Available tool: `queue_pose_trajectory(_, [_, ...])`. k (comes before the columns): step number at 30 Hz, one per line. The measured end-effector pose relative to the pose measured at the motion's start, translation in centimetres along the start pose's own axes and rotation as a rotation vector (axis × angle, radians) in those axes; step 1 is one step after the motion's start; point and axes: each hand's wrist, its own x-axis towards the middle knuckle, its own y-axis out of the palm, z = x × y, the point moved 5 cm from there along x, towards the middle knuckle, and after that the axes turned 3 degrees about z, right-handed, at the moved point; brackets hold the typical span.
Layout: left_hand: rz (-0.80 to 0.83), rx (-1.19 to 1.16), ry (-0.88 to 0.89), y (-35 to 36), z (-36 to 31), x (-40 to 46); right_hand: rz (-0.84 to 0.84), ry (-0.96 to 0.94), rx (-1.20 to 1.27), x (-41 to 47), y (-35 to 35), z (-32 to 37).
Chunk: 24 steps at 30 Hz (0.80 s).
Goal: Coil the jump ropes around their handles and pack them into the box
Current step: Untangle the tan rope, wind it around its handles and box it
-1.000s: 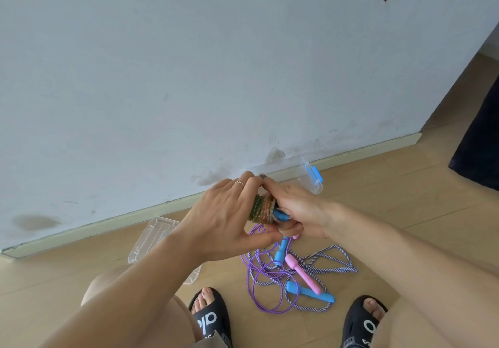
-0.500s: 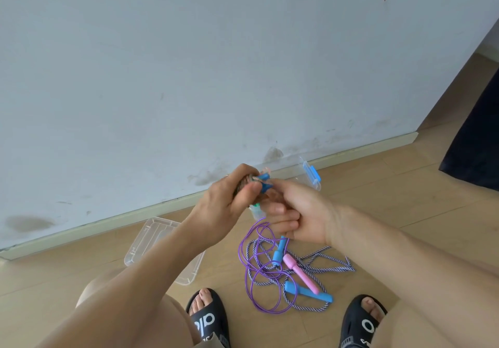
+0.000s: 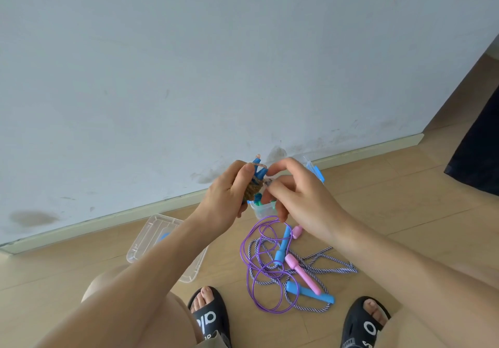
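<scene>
Head view: wooden floor (image 3: pixel 391 212) meets scuffed pale wall (image 3: pixel 189 64) at skirting (image 3: pixel 378 149).

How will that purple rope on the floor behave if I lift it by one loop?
Likely floppy: the purple rope lies in loose loops. It crosses the striped rope and pink handle, so it may snag and drag them. It looks thin, probably light.

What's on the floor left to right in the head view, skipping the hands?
Clear lid → purple rope → pink handle → striped rope → dark cloth at the right edge.
</scene>
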Motion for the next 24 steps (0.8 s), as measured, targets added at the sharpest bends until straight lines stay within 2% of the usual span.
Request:
queue_pose_trajectory(5, [-0.004,-0.039,0.001,0.1,0.0,0.0,0.079,-0.091,-0.048,-0.3,0.3,0.7])
queue_pose_trajectory(12, [0.021,-0.059,-0.034,0.0,0.3,0.0,0.211,-0.108,-0.081,-0.2,-0.3,1.0])
queue_pose_trajectory(18, [0.032,-0.001,-0.010,0.5,0.1,-0.5,0.105,-0.225,-0.136,-0.1,-0.5,1.1])
queue_pose_trajectory(24, [0.008,0.034,0.040,0.4,-0.5,-0.6,-0.041,-0.218,0.019,0.4,-1.3,0.8])
